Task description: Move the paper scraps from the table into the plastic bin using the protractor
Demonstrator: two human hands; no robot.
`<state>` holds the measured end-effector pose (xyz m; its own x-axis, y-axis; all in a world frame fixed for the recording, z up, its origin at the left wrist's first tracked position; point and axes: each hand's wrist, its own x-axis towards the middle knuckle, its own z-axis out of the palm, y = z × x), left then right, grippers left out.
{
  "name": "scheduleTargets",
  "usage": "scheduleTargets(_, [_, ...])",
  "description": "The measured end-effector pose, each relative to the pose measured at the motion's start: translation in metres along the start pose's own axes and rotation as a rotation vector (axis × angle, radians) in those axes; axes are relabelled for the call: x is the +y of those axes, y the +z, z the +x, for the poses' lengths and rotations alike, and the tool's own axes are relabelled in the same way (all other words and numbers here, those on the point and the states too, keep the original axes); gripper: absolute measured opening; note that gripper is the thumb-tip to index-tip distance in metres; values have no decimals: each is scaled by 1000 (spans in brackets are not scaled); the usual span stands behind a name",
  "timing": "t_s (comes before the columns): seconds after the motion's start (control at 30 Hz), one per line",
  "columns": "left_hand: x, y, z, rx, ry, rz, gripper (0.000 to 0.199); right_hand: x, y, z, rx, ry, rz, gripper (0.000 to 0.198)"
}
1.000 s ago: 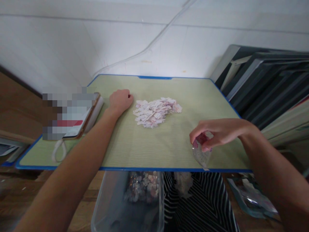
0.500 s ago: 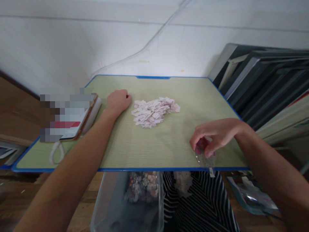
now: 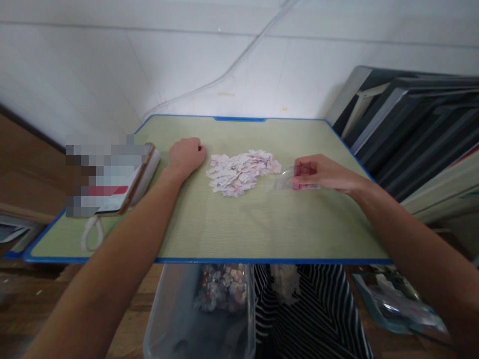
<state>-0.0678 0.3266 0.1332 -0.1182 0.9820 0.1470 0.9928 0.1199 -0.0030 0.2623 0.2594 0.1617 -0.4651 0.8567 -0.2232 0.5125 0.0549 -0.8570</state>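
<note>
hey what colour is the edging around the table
The edging is blue, seen best in the head view.

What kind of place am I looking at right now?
Probably an improvised indoor work corner, perhaps in a home or small workshop: a blue-edged table set by a white wall, a heap of paper scraps on top, and a plastic tub at its near edge.

Pale green counter (image 3: 217, 234) edged in blue

The paper scraps (image 3: 237, 175) are white tinged with pink; the clear plastic piece (image 3: 284, 180) shows pink patches. Black-and-white stripes cover the fabric (image 3: 325, 309). The wall (image 3: 187, 60) is white.
</note>
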Motion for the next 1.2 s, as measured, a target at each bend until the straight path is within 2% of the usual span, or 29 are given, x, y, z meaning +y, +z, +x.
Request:
scheduleTargets(0.13, [1, 0, -1, -8, 3, 10, 48, 12, -5, 9, 233, 35, -11, 45])
scheduleTargets(0.2, [2, -1, -1, -7, 4, 7, 48, 12, -2, 11, 250, 17, -49, 45])
scheduleTargets(0.3, [2, -1, -1, -5, 7, -3, 49, 5, 13, 9, 150, 10, -95, 42])
scheduleTargets(0.4, [2, 0, 0, -2, 14, -11, 49, -7, 40, 3, -1, -31, -83, 35])
scheduleTargets(0.57, [2, 0, -1, 1, 12, -23, 50, -31, 91, -13, -45, -199, -175, 30])
scheduleTargets(0.67, [3, 0, -2, 4, 15, -26, 49, -37, 107, -20, -109, -309, -186, 27])
scheduleTargets(0.77, [3, -1, -2, -7, 13, -22, 48, -32, 106, -17, -86, -350, -62, 29])
scheduleTargets(0.9, [3, -2, -3, -3, 12, -19, 48, -18, 91, -5, 152, -279, -18, 28])
scheduleTargets(0.97, [3, -2, -3, -3, 12, -19, 48, -13, 86, 0, 217, -263, -53, 27])
scheduleTargets(1.07, [3, -2, -3, -9, 15, -19, 48, -15, 89, 0, 195, -299, -124, 27])
scheduleTargets(1.2, [3, -1, -2, -7, 8, -23, 47, -26, 106, -8, 31, -358, -197, 24])
